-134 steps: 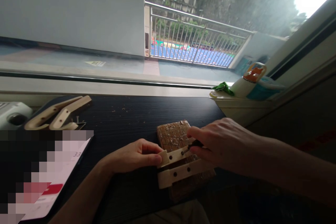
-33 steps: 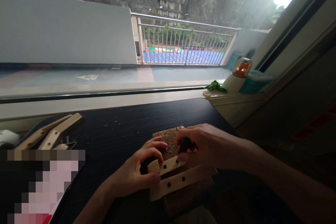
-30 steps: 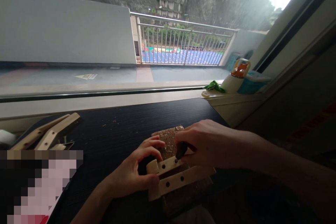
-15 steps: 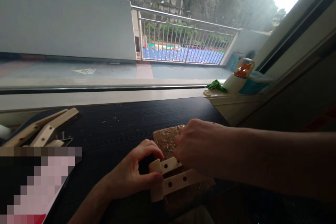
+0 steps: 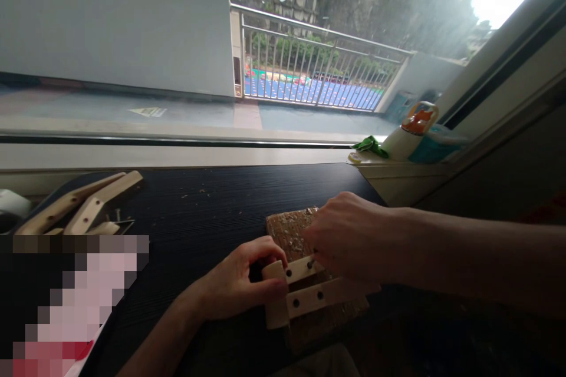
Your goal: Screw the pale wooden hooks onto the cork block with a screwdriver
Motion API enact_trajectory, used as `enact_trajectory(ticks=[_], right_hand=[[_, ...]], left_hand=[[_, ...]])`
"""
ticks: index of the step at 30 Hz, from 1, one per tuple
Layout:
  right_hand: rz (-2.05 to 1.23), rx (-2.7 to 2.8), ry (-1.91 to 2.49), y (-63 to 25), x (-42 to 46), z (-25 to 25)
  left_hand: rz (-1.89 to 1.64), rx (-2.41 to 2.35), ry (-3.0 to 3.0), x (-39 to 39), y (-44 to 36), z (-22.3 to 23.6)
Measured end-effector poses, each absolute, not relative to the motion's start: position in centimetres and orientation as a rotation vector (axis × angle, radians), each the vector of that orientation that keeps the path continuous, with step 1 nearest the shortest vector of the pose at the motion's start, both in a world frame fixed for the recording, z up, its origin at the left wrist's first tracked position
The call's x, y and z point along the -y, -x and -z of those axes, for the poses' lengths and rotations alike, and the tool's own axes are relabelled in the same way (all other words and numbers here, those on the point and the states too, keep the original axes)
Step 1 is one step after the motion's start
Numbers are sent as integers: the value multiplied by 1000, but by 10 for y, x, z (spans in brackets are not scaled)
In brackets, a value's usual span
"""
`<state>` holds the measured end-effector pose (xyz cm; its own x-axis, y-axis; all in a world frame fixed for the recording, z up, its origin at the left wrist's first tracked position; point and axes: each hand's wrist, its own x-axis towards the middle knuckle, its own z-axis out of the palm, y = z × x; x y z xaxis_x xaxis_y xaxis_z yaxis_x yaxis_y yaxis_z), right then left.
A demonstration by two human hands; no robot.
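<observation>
My left hand point(image 5: 247, 277) is closed round a pale wooden crosspiece point(image 5: 277, 312), thumb on the near side and fingers on the far side. Two flat wooden strips point(image 5: 329, 294) with dark drilled holes run from that block to the right. They lie over a rough brown board point(image 5: 287, 234) on the dark table. Above the far strip, my right hand point(image 5: 342, 238) is closed, its fingertips low beside one hole. Something thin and dark shows between those fingertips and the hole, but what the hand holds is mostly hidden.
Several drilled wooden pieces point(image 5: 88, 206) and a few screws point(image 5: 118, 215) lie at the left of the black table point(image 5: 212, 188). On the windowsill at right stand a white bottle with an orange top point(image 5: 409, 132) and a green cloth point(image 5: 370, 145). A pixelated patch covers the lower left.
The view has shifted slightly, so most things appear farther right. My right hand has shifted a little, showing more of the far strip's second hole. The left hand keeps its hold on the crosspiece.
</observation>
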<state>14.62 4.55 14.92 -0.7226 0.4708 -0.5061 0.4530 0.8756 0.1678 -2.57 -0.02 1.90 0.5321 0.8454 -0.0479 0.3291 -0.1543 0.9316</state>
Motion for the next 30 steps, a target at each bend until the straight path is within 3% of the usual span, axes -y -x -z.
enact_trajectory(ticks=[6, 12, 22, 30], right_hand=[[-92, -2476, -417, -146, -40, -163], [-33, -2640, -332, -154, -44, -145], [-12, -2383, -841, -152, -39, -154], [-107, -2504, -497, -156, -36, -160]], left_hand=[[-620, -1012, -1713, 0, 26, -19], [-603, -1014, -1715, 0, 26, -19], [-589, -1043, -1721, 1, 26, -22], [-541, -1071, -1672, 0, 30, -24]])
